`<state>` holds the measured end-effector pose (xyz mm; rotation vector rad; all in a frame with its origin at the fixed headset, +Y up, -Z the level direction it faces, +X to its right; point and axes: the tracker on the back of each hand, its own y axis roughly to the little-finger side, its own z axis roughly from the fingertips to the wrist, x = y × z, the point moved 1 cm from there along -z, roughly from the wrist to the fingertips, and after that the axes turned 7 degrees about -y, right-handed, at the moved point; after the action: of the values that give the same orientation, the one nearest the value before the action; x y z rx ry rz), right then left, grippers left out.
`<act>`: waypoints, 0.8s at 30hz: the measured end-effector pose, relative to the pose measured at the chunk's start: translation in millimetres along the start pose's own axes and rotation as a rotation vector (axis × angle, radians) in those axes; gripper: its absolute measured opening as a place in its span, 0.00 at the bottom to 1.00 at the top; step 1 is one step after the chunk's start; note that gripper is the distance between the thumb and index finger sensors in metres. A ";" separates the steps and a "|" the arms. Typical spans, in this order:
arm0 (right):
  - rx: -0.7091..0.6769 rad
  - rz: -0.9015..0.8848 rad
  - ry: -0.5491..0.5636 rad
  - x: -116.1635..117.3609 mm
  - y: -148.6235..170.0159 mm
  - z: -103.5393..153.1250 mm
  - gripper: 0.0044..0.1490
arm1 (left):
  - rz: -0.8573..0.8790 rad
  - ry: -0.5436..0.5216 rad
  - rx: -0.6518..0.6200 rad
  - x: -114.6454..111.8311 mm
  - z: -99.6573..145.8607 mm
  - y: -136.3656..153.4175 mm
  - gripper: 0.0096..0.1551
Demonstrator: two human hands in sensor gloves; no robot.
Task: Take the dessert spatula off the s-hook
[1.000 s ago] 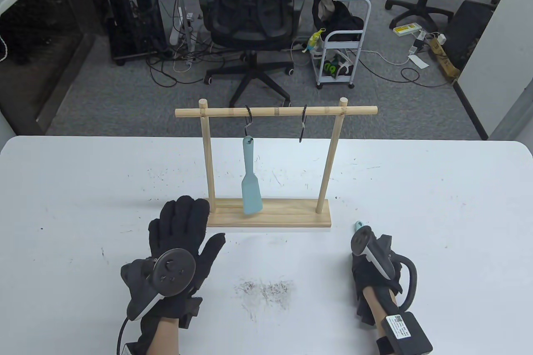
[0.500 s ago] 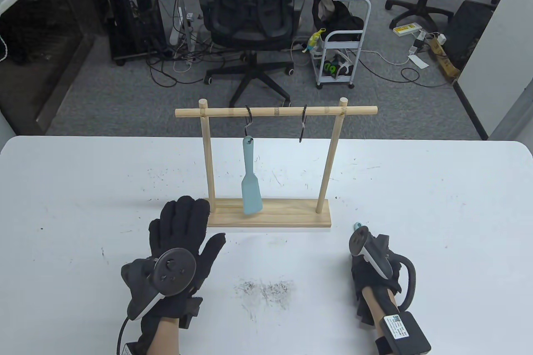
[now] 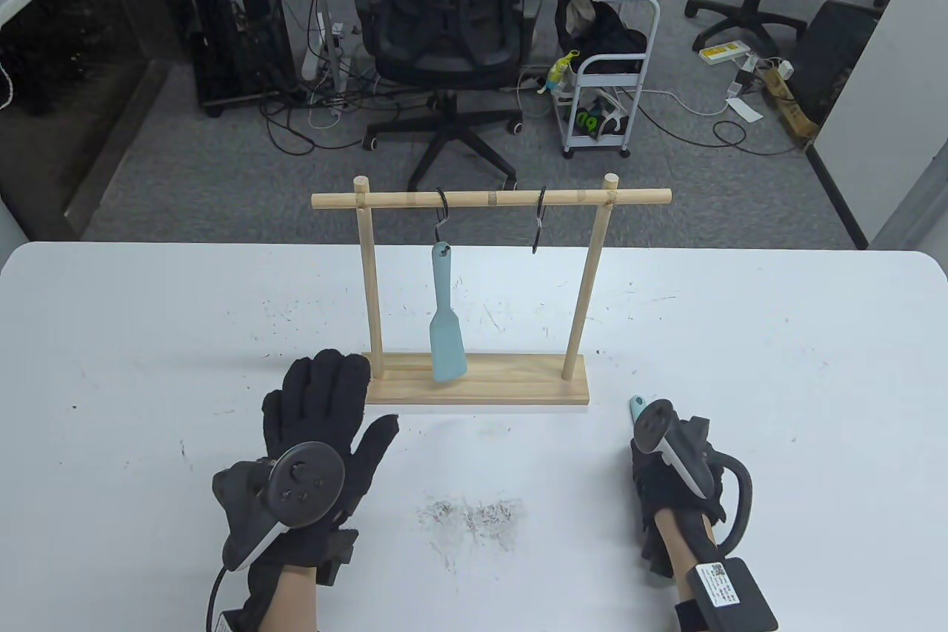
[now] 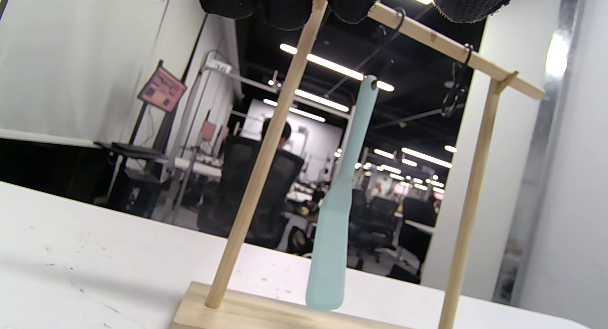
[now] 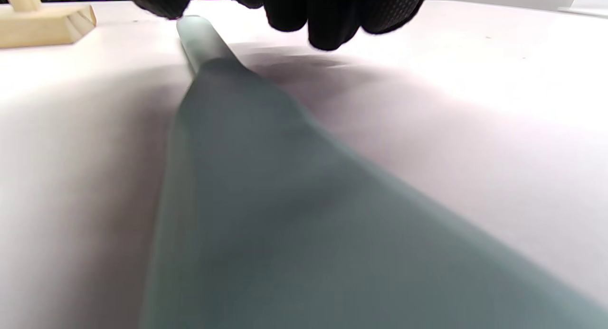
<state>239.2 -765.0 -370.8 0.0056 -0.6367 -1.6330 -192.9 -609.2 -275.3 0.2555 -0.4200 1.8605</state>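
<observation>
A light-blue dessert spatula point(image 3: 447, 336) hangs by its handle hole from the left black s-hook point(image 3: 443, 207) on the wooden rack's bar point(image 3: 489, 199); its blade hangs just above the base. It also shows in the left wrist view point(image 4: 332, 234). The right s-hook point(image 3: 539, 221) is empty. My left hand point(image 3: 348, 406) lies flat with spread fingers at the left end of the rack base point(image 3: 518, 386). My right hand point(image 3: 666, 473) is over a second light-blue spatula point(image 5: 266, 201) lying on the table; its handle tip point(image 3: 635, 404) sticks out. The fingers point(image 5: 332, 15) stand off the handle.
The white table point(image 3: 778, 365) carries dark scuff marks near the front middle point(image 3: 474, 513). An office chair point(image 3: 452, 32) and a small cart point(image 3: 607, 84) stand on the floor beyond the far edge.
My right hand has shifted slightly to the right and towards me, so more of the lying spatula's handle tip shows. The left hand and the hanging spatula have not moved.
</observation>
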 end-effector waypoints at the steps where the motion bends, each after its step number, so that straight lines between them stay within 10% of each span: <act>1: -0.006 -0.024 0.006 -3.1 2.4 0.6 0.43 | -0.001 -0.001 0.002 0.1 0.0 0.2 0.47; 24: -0.639 -0.506 0.193 -102.0 -42.7 122.1 0.45 | -0.002 0.017 0.015 -3.0 -2.6 1.2 0.48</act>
<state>174.5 -621.9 -321.0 -0.1507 0.0696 -2.2340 -193.0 -611.1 -278.9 0.2497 -0.3942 1.8632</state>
